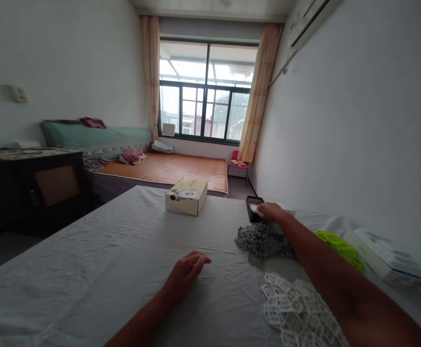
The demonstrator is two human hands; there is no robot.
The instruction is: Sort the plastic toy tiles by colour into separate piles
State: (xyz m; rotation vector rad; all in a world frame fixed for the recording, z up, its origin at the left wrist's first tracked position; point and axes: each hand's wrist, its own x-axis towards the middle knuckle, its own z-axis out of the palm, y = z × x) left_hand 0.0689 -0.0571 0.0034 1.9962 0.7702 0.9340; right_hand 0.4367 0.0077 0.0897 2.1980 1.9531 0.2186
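Observation:
My right hand (pixel 271 212) reaches across the table to a small black open-topped box (pixel 249 210). Its fingertips are pinched together at the box's right side, over something pale inside; what they grip is too small to make out. My left hand (pixel 190 266) rests near the middle of the white tablecloth (pixel 124 255), fingers curled in, with nothing visible in it. Just below the black box lies a heap of grey lattice-like pieces (pixel 261 241). Closer to me, partly behind my right forearm, spreads a pile of white openwork pieces (pixel 293 308).
A white and yellow printed carton (pixel 187 196) stands at the table's far edge. On the right are a bright green pile (pixel 340 250) and a white box (pixel 387 258). Beyond the table is a bed (pixel 174 168) with a mat; a dark cabinet (pixel 51 183) stands left.

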